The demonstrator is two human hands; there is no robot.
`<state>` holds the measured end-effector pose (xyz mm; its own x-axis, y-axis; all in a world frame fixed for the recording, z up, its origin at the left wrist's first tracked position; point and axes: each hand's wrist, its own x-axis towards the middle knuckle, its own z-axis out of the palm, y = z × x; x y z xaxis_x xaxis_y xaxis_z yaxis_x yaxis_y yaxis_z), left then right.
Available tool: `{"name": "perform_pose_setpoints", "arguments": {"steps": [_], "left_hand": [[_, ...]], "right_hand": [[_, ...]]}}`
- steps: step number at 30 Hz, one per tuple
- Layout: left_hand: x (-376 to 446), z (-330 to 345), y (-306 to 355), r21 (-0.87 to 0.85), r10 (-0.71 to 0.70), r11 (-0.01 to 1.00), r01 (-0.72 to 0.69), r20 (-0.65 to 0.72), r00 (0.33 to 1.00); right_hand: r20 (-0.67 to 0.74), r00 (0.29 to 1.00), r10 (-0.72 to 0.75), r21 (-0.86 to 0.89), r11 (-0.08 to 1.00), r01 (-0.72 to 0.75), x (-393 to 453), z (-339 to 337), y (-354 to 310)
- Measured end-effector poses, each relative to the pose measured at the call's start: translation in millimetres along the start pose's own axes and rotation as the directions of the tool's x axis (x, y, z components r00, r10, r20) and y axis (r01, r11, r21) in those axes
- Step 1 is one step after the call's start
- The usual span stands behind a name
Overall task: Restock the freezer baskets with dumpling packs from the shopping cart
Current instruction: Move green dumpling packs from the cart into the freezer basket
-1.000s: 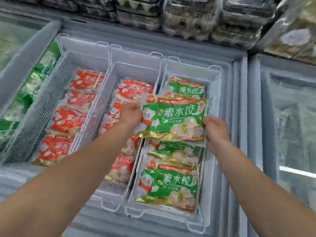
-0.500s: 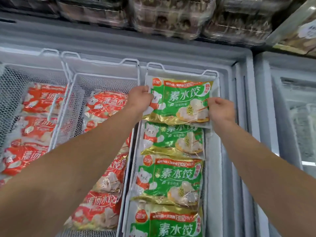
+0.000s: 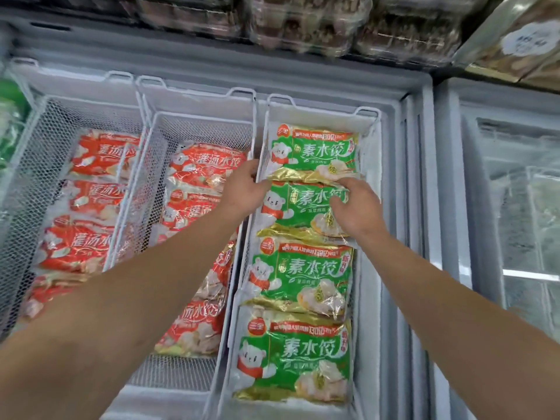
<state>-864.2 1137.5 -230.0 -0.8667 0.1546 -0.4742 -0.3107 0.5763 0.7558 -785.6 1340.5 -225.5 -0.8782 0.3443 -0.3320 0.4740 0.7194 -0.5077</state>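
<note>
A green dumpling pack (image 3: 315, 153) lies flat at the far end of the right freezer basket (image 3: 368, 112), on top of a row of several like green packs (image 3: 300, 277). My left hand (image 3: 242, 192) is at the basket's left wall, its fingers and thumb curled at the pack's lower left corner. My right hand (image 3: 357, 207) rests on the second green pack (image 3: 291, 213) with relaxed fingers. Its fingertips touch the far pack's lower right edge. The shopping cart is out of view.
The middle basket (image 3: 197, 122) and the left basket (image 3: 75, 113) hold red dumpling packs (image 3: 206, 165). Clear cartons (image 3: 303, 22) are stacked on the shelf behind the freezer. A second freezer with a glass lid (image 3: 515, 207) stands to the right.
The green pack went from held up in both hands to lying at the basket's far end. My right hand let go of its edge and now rests on the packs.
</note>
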Motion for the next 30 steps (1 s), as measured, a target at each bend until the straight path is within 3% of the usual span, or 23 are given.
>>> {"name": "perform_pose_setpoints", "arguments": {"steps": [8,17,25,30], "left_hand": [[-149,-6,-41,0.098,0.002,0.995,0.0,-0.017,1.0],[-326,24,-103,-0.012,-0.056,0.998,0.055,-0.246,0.968],[-474,38,-163,-0.135,-0.218,0.975,0.176,-0.442,0.87],[-555,29,-215,-0.272,-0.348,0.934,0.229,-0.558,0.753]], "right_hand": [[0.148,0.978,-0.148,-0.049,0.986,0.156,-126,15,-7],[0.284,0.907,-0.312,-0.09,0.933,0.349,-264,25,25],[0.396,0.777,-0.49,-0.113,0.813,0.571,-375,51,22],[0.5,0.653,-0.569,-0.099,0.712,0.695,-435,86,-11]]}}
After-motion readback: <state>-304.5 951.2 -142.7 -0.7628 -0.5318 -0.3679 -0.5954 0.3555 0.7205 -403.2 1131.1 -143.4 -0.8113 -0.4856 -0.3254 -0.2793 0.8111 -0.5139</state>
